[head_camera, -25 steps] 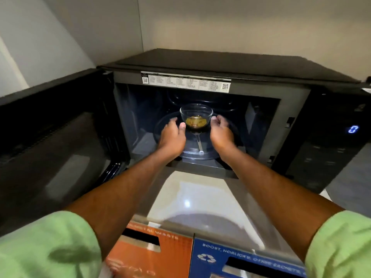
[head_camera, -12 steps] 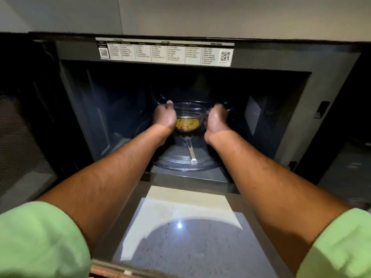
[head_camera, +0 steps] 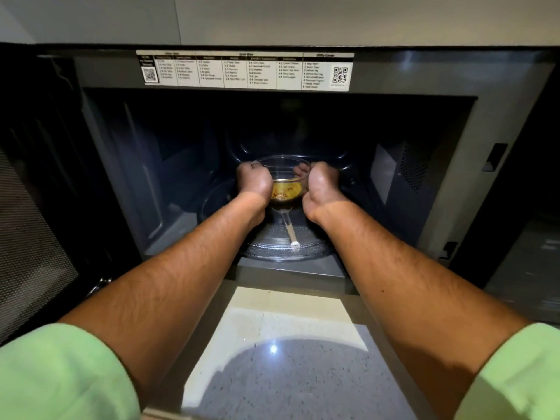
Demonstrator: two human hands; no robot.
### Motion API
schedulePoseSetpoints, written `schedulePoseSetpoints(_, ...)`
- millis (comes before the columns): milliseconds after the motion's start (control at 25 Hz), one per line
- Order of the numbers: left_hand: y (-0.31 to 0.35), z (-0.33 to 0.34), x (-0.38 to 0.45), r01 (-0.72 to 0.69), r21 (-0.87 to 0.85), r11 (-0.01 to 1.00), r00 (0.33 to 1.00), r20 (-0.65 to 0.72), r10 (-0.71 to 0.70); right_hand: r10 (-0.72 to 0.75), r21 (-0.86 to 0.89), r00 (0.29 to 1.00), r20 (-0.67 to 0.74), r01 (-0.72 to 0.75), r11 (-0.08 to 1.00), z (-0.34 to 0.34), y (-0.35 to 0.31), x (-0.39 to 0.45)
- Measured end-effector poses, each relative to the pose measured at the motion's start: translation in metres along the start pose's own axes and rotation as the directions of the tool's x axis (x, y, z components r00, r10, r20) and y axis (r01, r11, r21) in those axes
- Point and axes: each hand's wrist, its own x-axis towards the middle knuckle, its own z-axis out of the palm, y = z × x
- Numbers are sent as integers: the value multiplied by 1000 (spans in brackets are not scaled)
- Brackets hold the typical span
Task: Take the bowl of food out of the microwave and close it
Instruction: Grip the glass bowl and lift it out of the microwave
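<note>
Glass bowl [head_camera: 284, 180] of yellow-brown food sits inside the open microwave [head_camera: 448, 165], at the middle of the cavity, over the glass turntable [head_camera: 272, 247]. Left hand [head_camera: 254, 183] presses its 9 o'clock side, right hand [head_camera: 321, 189] its 3 o'clock side; fingers of both curl round the bowl wall, clasping it. Cannot tell whether the bowl is lifted clear. Door [head_camera: 33, 213] hangs open at 9 o'clock. Menu label [head_camera: 245, 71] at 12 o'clock. Pale worktop [head_camera: 288, 322] at 6 o'clock. Green sleeves [head_camera: 60, 374] at the lower corners.

The setting was a kitchen. A black microwave [head_camera: 303, 122] stood with its door [head_camera: 33, 213] open on a speckled stone countertop [head_camera: 288, 374], a cooking-menu label [head_camera: 245, 69] above its cavity.
</note>
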Motion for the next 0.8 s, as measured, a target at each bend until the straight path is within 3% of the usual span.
schedulePoseSetpoints(160, 4, -5, -15, 17, -13, 1000, 999, -40, -18, 0, -32, 999, 53, 2, 999, -1, 1, -6)
schedulePoseSetpoints(600, 33, -37, -86, 63, -59, 996, 995, -77, -67, 55, -1, 998, 18, -55, 998, -7, -15, -82)
schedulePoseSetpoints(800, 61, -50, -135, 136, -62, 989, 987, -73, -140, 97, -122, 995, -6, -97, 988, -12, -47, -139)
